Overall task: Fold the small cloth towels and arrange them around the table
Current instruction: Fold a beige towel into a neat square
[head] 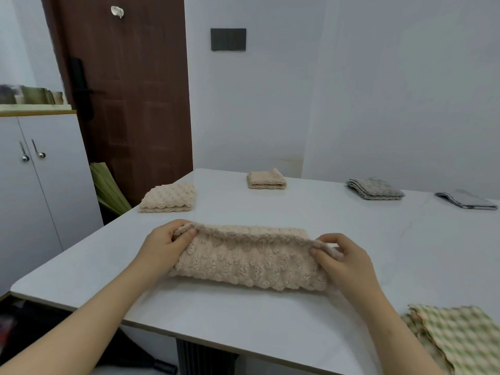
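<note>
Nearest me, at the right edge of the tabletop (pixel 243 315), a green checked stack of towels (pixel 460 336) lies unfolded, waiting its turn. Just beyond it I have the beige towel (pixel 249 263) lying across the middle of the tabletop as a long band. My left hand (pixel 165 244) pinches its upper left corner between thumb and curled fingers, and my right hand (pixel 343 261) pinches the upper right corner the same way, so the top edge is lifted and stretched between them.

I judge this to be the lengthwise fold in progress. To do it well, I should keep both corners level and the edge taut, lay it squarely over the lower edge, then smooth the soft, nubbly pile flat before folding across.

Farther off, four folded towels sit well apart along the far sides: a beige one (pixel 167 198) at the left corner, a second beige one (pixel 266 180) behind, a grey one (pixel 374 189), and a pale grey one (pixel 466 200) at the right.
</note>
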The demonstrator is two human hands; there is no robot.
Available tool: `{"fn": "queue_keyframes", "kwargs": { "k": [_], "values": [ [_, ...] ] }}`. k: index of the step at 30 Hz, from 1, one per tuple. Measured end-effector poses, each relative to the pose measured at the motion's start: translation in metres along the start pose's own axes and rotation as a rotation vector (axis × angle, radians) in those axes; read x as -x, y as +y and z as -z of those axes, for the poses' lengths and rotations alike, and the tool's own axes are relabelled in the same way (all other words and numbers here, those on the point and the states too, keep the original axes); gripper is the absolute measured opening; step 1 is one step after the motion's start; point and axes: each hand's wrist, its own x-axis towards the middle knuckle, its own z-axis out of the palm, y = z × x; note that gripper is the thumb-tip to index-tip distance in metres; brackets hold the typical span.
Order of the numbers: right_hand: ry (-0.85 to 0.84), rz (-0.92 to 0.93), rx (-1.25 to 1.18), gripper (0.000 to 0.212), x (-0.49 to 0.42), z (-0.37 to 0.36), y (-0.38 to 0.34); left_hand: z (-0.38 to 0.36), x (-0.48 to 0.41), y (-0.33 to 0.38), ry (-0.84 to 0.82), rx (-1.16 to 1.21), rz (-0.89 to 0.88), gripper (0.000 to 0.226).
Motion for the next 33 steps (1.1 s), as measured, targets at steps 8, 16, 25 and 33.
{"fn": "queue_keyframes", "kwargs": {
  "k": [8, 16, 25, 33],
  "values": [
    [0.102, -0.09, -0.003, 0.007, -0.052, -0.017, 0.003, -0.017, -0.041, -0.01, 0.106, -0.07, 0.147, 0.014],
    [0.044, -0.127, 0.34, 0.012, -0.08, -0.05, 0.029, -0.038, -0.058, -0.038, 0.11, -0.431, 0.214, 0.021],
    [-0.099, -0.174, 0.673, 0.018, -0.088, -0.058, 0.042, -0.041, -0.069, -0.044, -0.062, -0.771, 0.256, 0.034],
    [-0.134, -0.131, 0.506, 0.006, -0.086, -0.054, 0.04, -0.037, -0.06, -0.047, 0.078, -0.259, 0.092, 0.019]
  ]
}}
